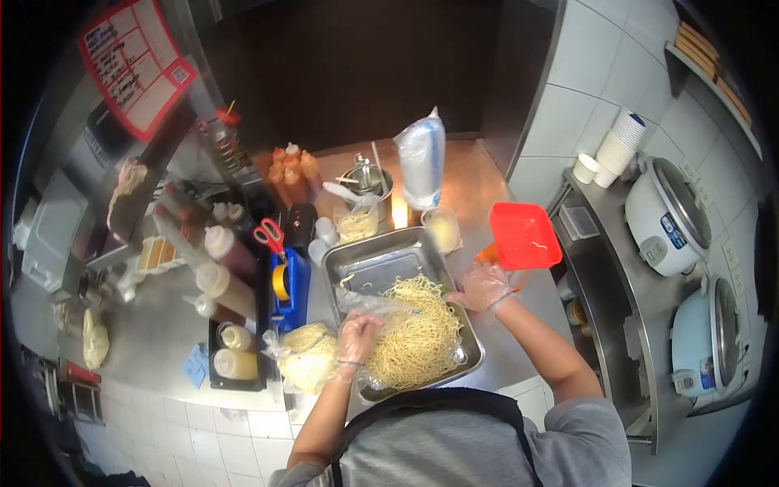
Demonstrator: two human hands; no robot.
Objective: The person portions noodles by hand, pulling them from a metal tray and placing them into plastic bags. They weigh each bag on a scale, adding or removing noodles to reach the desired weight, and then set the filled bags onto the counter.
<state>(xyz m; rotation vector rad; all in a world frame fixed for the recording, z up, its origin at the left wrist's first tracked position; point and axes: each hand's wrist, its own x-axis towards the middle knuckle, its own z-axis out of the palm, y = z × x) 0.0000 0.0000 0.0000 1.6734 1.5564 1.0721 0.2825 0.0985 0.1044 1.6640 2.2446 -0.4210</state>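
Noodles (pixel 422 345) lie in one loose heap inside the metal tray (pixel 375 261), filling its near and right part, while its far left part shows mostly bare metal. The heap is longer in the direction away from the person, so its long axis goes about the same way as the tray's long sides. The left hand (pixel 359 334), in a clear glove, is the nearer one: it is at the tray's left side, and the noodles lie directly to its right. Its fingers are curled beside some clear plastic (pixel 357 302) reaching over the tray; whether they grip it, I cannot tell. The right hand (pixel 484 288), also gloved, is at the tray's right rim, with noodles to its left. Its fingers look loosely bent; I cannot tell if they have hold of something. The red container (pixel 527 261) stands to the right of the tray, just beyond this hand.
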